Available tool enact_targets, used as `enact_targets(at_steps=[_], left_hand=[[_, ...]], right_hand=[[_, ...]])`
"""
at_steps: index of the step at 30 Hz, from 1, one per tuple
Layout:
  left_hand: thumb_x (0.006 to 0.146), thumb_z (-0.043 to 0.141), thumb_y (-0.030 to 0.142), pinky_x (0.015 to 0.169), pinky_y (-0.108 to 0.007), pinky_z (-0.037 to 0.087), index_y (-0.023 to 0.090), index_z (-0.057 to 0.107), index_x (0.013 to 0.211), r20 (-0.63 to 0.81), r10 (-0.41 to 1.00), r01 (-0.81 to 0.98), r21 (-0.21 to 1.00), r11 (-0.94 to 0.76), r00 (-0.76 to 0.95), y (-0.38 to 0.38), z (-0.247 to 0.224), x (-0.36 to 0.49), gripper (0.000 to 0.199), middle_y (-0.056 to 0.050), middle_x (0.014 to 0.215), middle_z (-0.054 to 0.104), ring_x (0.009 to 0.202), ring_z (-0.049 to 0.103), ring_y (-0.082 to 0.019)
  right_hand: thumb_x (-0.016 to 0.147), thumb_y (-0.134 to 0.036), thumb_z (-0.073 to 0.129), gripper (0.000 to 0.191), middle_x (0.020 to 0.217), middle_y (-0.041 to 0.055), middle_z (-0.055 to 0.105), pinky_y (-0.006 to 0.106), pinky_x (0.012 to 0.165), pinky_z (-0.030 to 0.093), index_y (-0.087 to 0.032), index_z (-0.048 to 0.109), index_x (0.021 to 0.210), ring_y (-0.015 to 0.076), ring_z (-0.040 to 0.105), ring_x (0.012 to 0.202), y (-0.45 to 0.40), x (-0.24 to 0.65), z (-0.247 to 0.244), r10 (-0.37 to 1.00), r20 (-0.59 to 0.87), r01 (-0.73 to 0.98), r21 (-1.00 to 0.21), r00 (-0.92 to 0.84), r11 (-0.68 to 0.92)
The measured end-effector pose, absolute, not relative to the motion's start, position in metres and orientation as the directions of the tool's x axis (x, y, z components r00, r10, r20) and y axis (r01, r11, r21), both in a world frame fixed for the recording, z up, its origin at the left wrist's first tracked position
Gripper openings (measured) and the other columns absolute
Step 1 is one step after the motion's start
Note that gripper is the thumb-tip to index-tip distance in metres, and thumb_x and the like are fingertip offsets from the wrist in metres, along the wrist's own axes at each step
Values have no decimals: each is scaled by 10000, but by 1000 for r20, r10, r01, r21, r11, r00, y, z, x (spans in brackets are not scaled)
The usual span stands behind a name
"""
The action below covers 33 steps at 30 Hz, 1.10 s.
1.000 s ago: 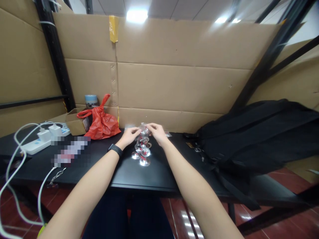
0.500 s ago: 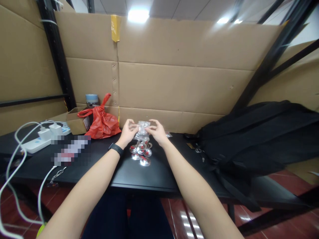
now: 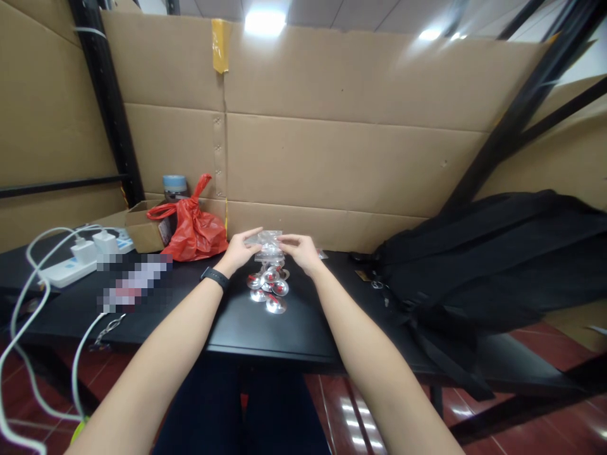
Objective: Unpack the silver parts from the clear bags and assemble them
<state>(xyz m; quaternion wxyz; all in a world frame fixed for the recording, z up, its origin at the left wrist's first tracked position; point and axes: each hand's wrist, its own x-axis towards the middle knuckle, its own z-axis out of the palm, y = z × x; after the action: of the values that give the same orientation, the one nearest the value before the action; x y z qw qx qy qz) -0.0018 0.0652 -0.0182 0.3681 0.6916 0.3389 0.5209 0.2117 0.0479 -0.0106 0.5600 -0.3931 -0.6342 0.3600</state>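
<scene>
Between my two hands is a small clear plastic bag [image 3: 269, 239], held just above the black table [image 3: 284, 335]. My left hand [image 3: 241, 250] pinches its left side with thumb and fingers; a dark band is on that wrist. On the right edge, the thumb and fingertips of my right hand [image 3: 302, 251] close on the plastic. What is inside the bag is too blurred to tell. Just in front of it lies a loose pile of shiny round metal discs [image 3: 270, 277] with red marks at their middles, some overlapping. Another piece of clear plastic [image 3: 322, 254] lies partly behind my right hand.
A knotted red plastic bag [image 3: 196, 230], an open cardboard box [image 3: 142, 227] and a blue-lidded jar [image 3: 174, 184] stand at back left. A white power strip [image 3: 71, 270] with cables lies further left. A black backpack [image 3: 488, 253] covers the right side; a cardboard wall [image 3: 332, 164] rises behind.
My left hand has moved a little left, away from my right hand, and the plastic between them looks stretched wider. The disc pile is unchanged.
</scene>
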Motion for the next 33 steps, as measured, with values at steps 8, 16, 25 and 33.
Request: enact_targets(at_steps=[8, 16, 25, 33], left_hand=[[797, 723, 246, 859, -343, 597, 144, 635, 1294, 539, 810, 42, 826, -562, 230, 68, -23, 1, 514, -153, 1334, 649, 932, 735, -215], [733, 522, 19, 999, -376, 501, 222, 733, 1043, 672, 657, 603, 379, -702, 342, 62, -16, -8, 427, -52, 1096, 714, 1054, 651, -226], [842, 583, 168, 968, -417, 376, 260, 607, 1258, 596, 524, 646, 10, -763, 609, 46, -6, 7, 427, -74, 1302, 632, 1181, 562, -272], [783, 721, 344, 955, -405, 328, 246, 559, 1320, 653, 520, 674, 21, -739, 550, 43, 1, -1, 570, -101, 1377, 587, 1258, 520, -297]], right_hand=[[693, -296, 773, 334, 939, 78, 777, 340, 745, 565, -169, 789, 1001, 199, 697, 761, 40, 207, -8, 878, 440, 113, -879, -188, 464], [731, -104, 690, 487, 867, 73, 776, 348, 826, 563, -147, 716, 1216, 194, 708, 723, 54, 215, -16, 882, 468, 512, -747, -50, 425], [749, -196, 712, 570, 1110, 106, 745, 346, 766, 586, -175, 639, 1314, 203, 718, 783, 51, 199, -17, 878, 469, 229, -848, -95, 478], [706, -266, 783, 666, 1421, 114, 585, 375, 874, 586, -227, 602, 1346, 232, 689, 1016, 49, 195, -14, 889, 449, -126, -891, -93, 437]])
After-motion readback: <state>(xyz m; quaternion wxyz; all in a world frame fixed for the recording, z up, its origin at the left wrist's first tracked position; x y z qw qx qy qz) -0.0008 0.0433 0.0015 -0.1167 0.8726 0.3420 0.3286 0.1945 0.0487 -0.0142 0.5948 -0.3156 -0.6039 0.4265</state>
